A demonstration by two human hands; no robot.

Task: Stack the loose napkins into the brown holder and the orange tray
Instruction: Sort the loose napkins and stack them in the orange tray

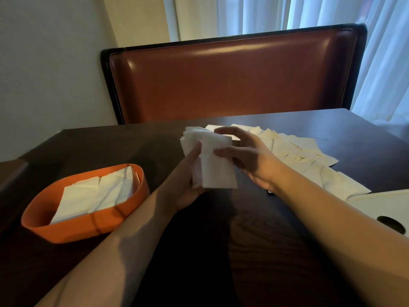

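Both forearms reach fwd over dark table (pixel 132 147). Left hand (pixel 188 182) grips napkin stack (pixel 212 160) from below, thumb up on its face; right hand (pixel 247 156) pinches stack's right edge. Stack held mid-table, betw orange tray (pixel 73 229) w/ napkins & loose napkins (pixel 298 149).

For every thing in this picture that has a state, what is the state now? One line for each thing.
orange tray: on the table, partly filled with a stack of napkins.
held napkin stack: lifted above the table, between both hands.
loose napkins: spread flat on the table, not stacked.
left hand: grips the stack from below.
right hand: fingers curled round the stack's right side.
white object: partly in view, cannot identify.
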